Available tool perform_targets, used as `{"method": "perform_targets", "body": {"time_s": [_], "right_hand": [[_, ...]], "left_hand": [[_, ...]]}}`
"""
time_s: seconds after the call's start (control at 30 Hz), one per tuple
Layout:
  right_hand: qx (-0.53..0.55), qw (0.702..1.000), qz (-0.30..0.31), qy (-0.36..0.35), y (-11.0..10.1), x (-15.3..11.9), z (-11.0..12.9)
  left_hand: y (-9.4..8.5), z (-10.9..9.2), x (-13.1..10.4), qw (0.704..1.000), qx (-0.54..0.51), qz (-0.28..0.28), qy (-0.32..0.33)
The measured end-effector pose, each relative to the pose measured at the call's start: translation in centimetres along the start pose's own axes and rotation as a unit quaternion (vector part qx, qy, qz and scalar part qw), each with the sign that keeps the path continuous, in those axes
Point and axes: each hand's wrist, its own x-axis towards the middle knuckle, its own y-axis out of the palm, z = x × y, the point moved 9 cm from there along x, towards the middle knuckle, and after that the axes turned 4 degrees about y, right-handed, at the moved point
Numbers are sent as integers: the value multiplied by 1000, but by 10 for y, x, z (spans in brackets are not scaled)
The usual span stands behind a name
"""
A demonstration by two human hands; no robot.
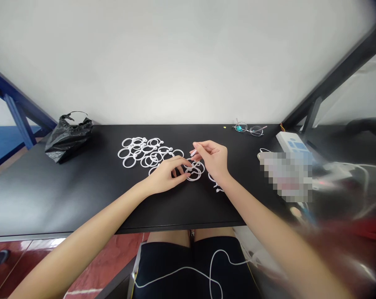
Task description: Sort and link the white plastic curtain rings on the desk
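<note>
My right hand (213, 158) is raised over the table, thumb and forefinger pinched on a small white plastic piece (193, 153). Just left of it, my left hand (168, 173) reaches across with bent fingers. Its thumb and fingertips are apart, at the left edge of a small group of overlapping white rings (194, 179); whether they grip one I cannot tell. Beyond my left hand lies a spread heap of white plastic rings with small knobs (129, 162). A few more white pieces (219, 190) show beside my right wrist, partly covered by it.
The black table (91, 199) meets a pale wall. A crumpled black plastic bag (68, 139) sits at the left. Eyeglasses (249, 130) lie at the back right. A white box (292, 143) and clear plastic wrapping (337, 199) are at the right. A white cable (181, 270) crosses my lap.
</note>
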Motion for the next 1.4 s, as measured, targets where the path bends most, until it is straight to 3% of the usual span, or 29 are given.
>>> {"method": "perform_targets", "body": {"time_s": [0.2, 0.43, 0.57, 1.03, 1.2, 1.4], "right_hand": [[23, 999, 1, -26, 0, 1, 7], [63, 988, 140, 32, 25, -3, 1], [70, 977, 193, 56, 33, -6, -1], [80, 975, 188, 91, 33, -4, -9], [20, 983, 168, 73, 30, -3, -11], [-141, 971, 193, -8, 36, -11, -8]], "left_hand": [[-7, 1, 0, 999, -12, -42, -15], [-28, 11, -5, 985, -45, -159, -41], [-29, 8, -4, 985, -55, -161, -15], [-35, -3, -4, 985, -16, -171, 20], [-44, -3, -5, 979, 88, -181, 20], [-66, 12, -8, 921, 341, -185, -37]]}}
